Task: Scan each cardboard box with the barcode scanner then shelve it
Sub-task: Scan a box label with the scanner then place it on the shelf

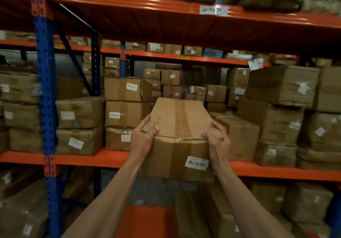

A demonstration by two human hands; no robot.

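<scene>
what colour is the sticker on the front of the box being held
White with black barcode print: the label sits low on the near face of the brown taped cardboard box, clearest in the head view.

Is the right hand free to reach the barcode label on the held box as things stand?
Probably not: the right hand and left hand both grip the box; the label faces outward, unobstructed.

The person had 2 long, thin arms. Both arms were bare all the way down, with no sleeves. The left hand (pixel 143 138) and right hand (pixel 218 142) wore no gloves, rings or watch.
</scene>
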